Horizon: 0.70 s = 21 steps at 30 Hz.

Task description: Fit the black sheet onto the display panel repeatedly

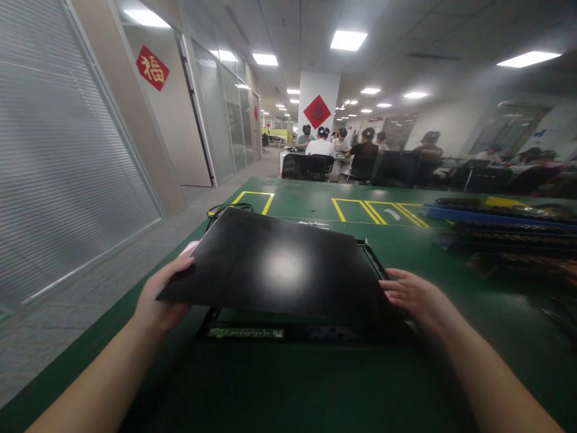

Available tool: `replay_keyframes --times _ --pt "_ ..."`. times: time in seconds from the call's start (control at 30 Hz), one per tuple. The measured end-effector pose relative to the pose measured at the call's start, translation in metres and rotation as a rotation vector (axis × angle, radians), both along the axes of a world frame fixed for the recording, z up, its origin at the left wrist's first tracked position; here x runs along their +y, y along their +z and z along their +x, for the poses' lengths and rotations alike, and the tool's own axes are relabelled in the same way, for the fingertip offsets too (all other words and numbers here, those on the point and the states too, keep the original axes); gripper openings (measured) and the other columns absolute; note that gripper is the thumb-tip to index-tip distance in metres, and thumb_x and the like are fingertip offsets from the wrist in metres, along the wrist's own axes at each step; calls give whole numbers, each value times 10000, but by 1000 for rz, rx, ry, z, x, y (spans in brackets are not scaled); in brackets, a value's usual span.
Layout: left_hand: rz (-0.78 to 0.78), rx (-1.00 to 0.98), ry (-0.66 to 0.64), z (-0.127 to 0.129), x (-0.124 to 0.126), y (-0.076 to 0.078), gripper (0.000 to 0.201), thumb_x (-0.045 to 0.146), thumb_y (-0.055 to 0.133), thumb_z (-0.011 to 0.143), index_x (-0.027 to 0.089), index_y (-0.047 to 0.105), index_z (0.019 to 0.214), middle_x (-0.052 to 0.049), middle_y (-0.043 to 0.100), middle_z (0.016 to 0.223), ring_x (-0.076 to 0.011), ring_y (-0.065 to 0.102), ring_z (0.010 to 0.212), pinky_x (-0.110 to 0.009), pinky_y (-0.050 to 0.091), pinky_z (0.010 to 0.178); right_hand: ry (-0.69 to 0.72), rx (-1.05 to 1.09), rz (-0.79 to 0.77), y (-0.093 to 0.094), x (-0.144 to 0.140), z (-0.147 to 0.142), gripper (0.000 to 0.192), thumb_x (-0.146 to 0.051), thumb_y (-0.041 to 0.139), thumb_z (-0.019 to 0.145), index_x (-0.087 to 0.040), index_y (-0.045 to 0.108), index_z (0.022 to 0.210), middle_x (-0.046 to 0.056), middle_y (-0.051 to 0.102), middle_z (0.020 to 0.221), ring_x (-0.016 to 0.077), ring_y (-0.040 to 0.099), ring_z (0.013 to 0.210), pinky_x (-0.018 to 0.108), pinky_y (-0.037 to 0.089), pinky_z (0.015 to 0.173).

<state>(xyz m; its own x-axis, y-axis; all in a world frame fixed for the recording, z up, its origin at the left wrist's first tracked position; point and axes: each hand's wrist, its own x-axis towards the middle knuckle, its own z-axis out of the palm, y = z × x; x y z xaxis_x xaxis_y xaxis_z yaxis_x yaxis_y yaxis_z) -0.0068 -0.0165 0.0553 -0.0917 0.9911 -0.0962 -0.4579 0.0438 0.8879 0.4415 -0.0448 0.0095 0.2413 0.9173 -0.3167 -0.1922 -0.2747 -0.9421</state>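
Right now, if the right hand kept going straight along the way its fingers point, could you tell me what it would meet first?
The right hand points leftward with its fingertips already at the right edge of the black panel, so it would press into that edge first. The left hand holds the opposite side. Depth is unclear, so this is a judgement.

One black panel [279,264], two hands [160,300] [417,297], two red diamond signs [152,67] [317,111].
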Motion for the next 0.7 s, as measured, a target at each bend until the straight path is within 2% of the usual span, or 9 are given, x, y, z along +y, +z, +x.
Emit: replay_keyframes --times 0.17,0.33,0.43,0.57,0.7 --pt "31 1 -46 -1 0 -5 525 218 666 733 190 635 1256 -26 748 1152 -276 696 1014 -340 571 877 14 -59 -5 -4 2 0 393 -234 620 750 -204 588 1141 111 756 979 188 683 761 289 503 631" --pt "78 15 -89 3 -2 -6 524 241 655 770 197 620 1291 -20 723 1218 -283 651 1124 -325 532 942 -43 -85 22 -8 5 2 367 -238 628 731 -205 596 1096 106 761 895 143 580 564 253 413 474" --pt "76 33 -108 5 -2 -9 518 254 684 762 197 636 1274 -23 739 1185 -296 657 1116 -317 536 933 -95 -129 28 -7 4 1 345 -240 619 735 -199 598 1077 105 760 852 124 537 510 235 366 436" --pt "27 65 -92 8 1 -16 514 267 722 736 197 654 1241 -28 766 1115 -307 695 1034 -310 576 827 -153 -221 14 -8 4 2 314 -255 614 734 -201 608 1044 97 756 808 128 547 512 229 342 424" --pt "42 85 -173 10 4 -23 567 275 715 741 208 620 1296 -38 753 1147 -299 707 1003 -293 576 790 -165 -297 12 -14 7 7 331 -328 631 731 -204 615 1038 90 753 776 141 546 503 236 321 413"
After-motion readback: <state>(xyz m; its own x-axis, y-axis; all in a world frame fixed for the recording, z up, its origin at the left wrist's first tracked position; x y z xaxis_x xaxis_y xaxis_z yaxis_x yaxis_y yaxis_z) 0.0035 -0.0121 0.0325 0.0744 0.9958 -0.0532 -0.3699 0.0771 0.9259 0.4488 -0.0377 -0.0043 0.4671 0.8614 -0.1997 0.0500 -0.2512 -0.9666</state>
